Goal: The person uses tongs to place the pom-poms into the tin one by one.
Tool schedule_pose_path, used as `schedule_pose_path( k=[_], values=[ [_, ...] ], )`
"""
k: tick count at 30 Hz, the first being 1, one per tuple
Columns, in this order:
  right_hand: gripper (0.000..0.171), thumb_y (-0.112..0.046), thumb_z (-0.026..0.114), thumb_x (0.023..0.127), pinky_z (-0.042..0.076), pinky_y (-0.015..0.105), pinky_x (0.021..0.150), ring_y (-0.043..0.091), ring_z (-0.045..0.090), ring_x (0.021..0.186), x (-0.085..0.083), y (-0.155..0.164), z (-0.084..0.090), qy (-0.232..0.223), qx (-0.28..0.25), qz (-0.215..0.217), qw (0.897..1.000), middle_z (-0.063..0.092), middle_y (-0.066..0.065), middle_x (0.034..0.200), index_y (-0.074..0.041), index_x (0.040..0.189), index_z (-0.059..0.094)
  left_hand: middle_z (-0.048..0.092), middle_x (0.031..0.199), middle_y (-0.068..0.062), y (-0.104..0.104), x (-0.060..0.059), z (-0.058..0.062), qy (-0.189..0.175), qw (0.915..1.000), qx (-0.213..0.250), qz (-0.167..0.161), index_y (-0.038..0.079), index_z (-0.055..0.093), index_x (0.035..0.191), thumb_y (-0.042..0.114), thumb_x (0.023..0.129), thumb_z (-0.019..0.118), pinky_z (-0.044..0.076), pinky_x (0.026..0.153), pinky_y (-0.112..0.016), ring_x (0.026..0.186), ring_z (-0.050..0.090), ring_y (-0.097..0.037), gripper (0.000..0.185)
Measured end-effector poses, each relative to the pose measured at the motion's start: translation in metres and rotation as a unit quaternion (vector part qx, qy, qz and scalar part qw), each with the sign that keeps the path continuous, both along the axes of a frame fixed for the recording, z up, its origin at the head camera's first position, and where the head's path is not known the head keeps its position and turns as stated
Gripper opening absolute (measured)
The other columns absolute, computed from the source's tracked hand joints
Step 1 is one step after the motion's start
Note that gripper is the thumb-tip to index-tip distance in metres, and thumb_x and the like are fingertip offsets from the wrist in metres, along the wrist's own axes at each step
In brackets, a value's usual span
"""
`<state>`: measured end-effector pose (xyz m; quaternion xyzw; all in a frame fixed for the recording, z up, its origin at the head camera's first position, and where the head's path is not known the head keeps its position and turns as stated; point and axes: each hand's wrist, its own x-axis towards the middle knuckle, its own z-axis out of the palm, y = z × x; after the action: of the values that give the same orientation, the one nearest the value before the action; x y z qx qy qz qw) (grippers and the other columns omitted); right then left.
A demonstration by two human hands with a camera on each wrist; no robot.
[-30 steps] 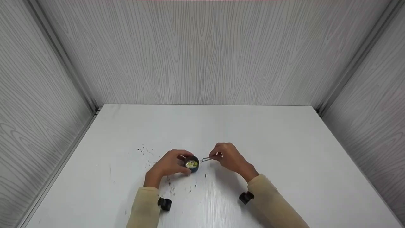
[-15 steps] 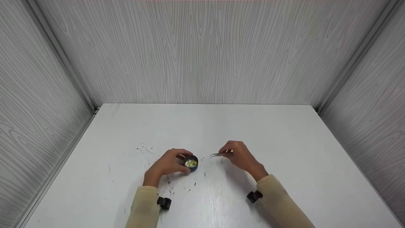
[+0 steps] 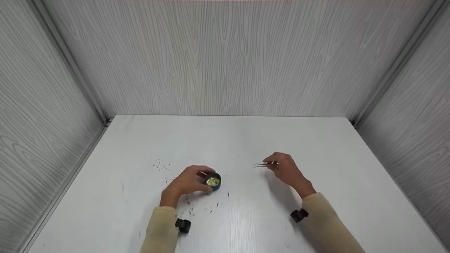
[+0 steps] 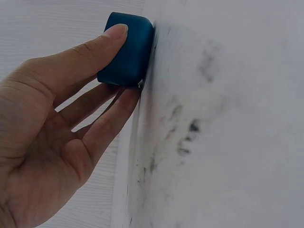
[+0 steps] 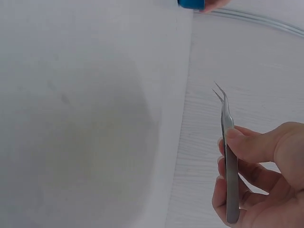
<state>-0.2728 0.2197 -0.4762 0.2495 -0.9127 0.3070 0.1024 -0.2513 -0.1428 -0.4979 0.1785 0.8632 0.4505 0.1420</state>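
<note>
Specks [image 3: 191, 210] of dark debris lie on the tabletop [image 3: 316, 140] nearest the person, at about 6 o'clock of the small blue cup [image 3: 213, 181], with a second scatter [image 3: 161, 166] further off at its 10 o'clock. Cup stands upright on the tabletop, left of centre, and holds a small heap of pale yellow-white pieces [image 3: 212, 182]; what they are is too small to tell. Judgement: the picking work looks partly done, since pieces already sit in the cup, while the tweezers carry nothing visible at their tips and no loose pale piece can be made out on the tabletop. How much is left cannot be told. Left hand [image 3: 188, 182]: fingers curled round the cup, thumb along its side and fingers under its lower edge in the left wrist view [image 4: 128, 50], steadying it against the surface. Right hand [image 3: 286, 170]: at 3 o'clock of the cup and well apart from it, above the surface, thumb and fingers pinching the metal tweezers [image 5: 227, 152] mid-shaft. Tweezer tips are curved, slightly parted, and point back toward the cup at 9 o'clock.
</note>
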Motion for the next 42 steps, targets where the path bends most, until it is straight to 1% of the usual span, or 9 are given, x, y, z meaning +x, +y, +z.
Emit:
schedule_pose_path(
  k=[3, 7, 11, 15, 22, 26, 31, 36, 42],
  values=[
    [0.019, 0.011, 0.073, 0.087, 0.062, 0.042, 0.077, 0.029, 0.072, 0.087, -0.002, 0.013, 0.001, 0.001, 0.001, -0.021, 1.0, 0.075, 0.015, 0.094, 0.002, 0.103, 0.079, 0.068, 0.134, -0.007, 0.0, 0.0, 0.0, 0.002, 1.0, -0.004, -0.001, 0.016, 0.067, 0.134, 0.014, 0.08, 0.089, 0.053, 0.107, -0.052, 0.125, 0.064, -0.032, 0.059],
    [0.02, 0.012, 0.071, 0.088, 0.06, 0.041, 0.078, 0.029, 0.071, 0.088, -0.007, 0.031, 0.001, 0.003, 0.004, -0.046, 0.999, 0.075, 0.015, 0.095, 0.002, 0.103, 0.08, 0.068, 0.135, -0.007, -0.001, 0.0, 0.0, 0.002, 1.0, -0.007, 0.001, 0.017, 0.067, 0.135, 0.015, 0.08, 0.089, 0.052, 0.108, -0.053, 0.126, 0.064, -0.033, 0.059],
    [0.019, 0.011, 0.071, 0.088, 0.057, 0.039, 0.074, 0.03, 0.069, 0.085, -0.01, 0.046, 0.002, 0.005, 0.009, -0.065, 0.998, 0.075, 0.016, 0.094, 0.002, 0.103, 0.08, 0.068, 0.135, -0.007, -0.002, 0.001, 0.001, 0.0, 0.9999, -0.009, 0.006, 0.017, 0.067, 0.134, 0.015, 0.08, 0.089, 0.052, 0.108, -0.053, 0.127, 0.063, -0.033, 0.059],
    [0.018, 0.009, 0.071, 0.089, 0.055, 0.039, 0.07, 0.031, 0.069, 0.083, -0.011, 0.061, 0.003, -0.006, 0.029, -0.091, 0.995, 0.075, 0.017, 0.095, 0.002, 0.103, 0.08, 0.068, 0.134, -0.007, -0.002, 0.001, 0.001, 0.0, 1.0, -0.005, 0.004, 0.017, 0.067, 0.134, 0.015, 0.079, 0.09, 0.052, 0.107, -0.053, 0.125, 0.064, -0.033, 0.059],
    [0.017, 0.006, 0.07, 0.09, 0.058, 0.049, 0.07, 0.036, 0.07, 0.086, -0.017, 0.084, 0.004, -0.028, 0.081, -0.133, 0.987, 0.074, 0.019, 0.096, 0.0, 0.103, 0.079, 0.068, 0.134, -0.006, -0.003, 0.001, 0.002, -0.001, 1.0, -0.002, 0.008, 0.018, 0.068, 0.133, 0.015, 0.079, 0.09, 0.052, 0.107, -0.052, 0.125, 0.064, -0.032, 0.059],
    [0.016, 0.006, 0.07, 0.091, 0.058, 0.052, 0.07, 0.039, 0.071, 0.088, -0.02, 0.097, 0.003, -0.028, 0.094, -0.144, 0.985, 0.074, 0.022, 0.097, 0.001, 0.104, 0.078, 0.068, 0.134, -0.007, -0.002, 0.002, 0.001, -0.002, 1.0, 0.004, 0.003, 0.017, 0.068, 0.133, 0.014, 0.079, 0.09, 0.052, 0.107, -0.053, 0.125, 0.064, -0.033, 0.058],
    [0.017, 0.006, 0.07, 0.09, 0.059, 0.055, 0.07, 0.043, 0.072, 0.088, -0.018, 0.113, 0.001, -0.031, 0.103, -0.167, 0.98, 0.076, 0.025, 0.099, 0.003, 0.105, 0.078, 0.068, 0.135, -0.008, 0.0, 0.003, 0.0, -0.014, 0.9999, 0.008, -0.004, 0.016, 0.067, 0.134, 0.014, 0.079, 0.09, 0.052, 0.107, -0.053, 0.126, 0.064, -0.034, 0.06],
    [0.018, 0.007, 0.068, 0.089, 0.057, 0.055, 0.068, 0.044, 0.071, 0.088, -0.019, 0.124, 0.002, -0.04, 0.114, -0.189, 0.974, 0.075, 0.027, 0.099, 0.005, 0.104, 0.077, 0.068, 0.134, -0.008, -0.001, 0.002, 0.003, -0.01, 0.9999, 0.004, -0.002, 0.016, 0.067, 0.134, 0.014, 0.079, 0.09, 0.052, 0.107, -0.053, 0.125, 0.064, -0.033, 0.06],
    [0.018, 0.005, 0.067, 0.089, 0.057, 0.053, 0.064, 0.045, 0.071, 0.086, -0.019, 0.137, 0.001, -0.061, 0.13, -0.216, 0.966, 0.074, 0.029, 0.099, 0.008, 0.105, 0.076, 0.068, 0.135, -0.006, 0.0, 0.003, 0.003, -0.006, 1.0, -0.004, 0.001, 0.017, 0.067, 0.134, 0.015, 0.079, 0.09, 0.052, 0.108, -0.053, 0.125, 0.064, -0.032, 0.06]
  ],
)
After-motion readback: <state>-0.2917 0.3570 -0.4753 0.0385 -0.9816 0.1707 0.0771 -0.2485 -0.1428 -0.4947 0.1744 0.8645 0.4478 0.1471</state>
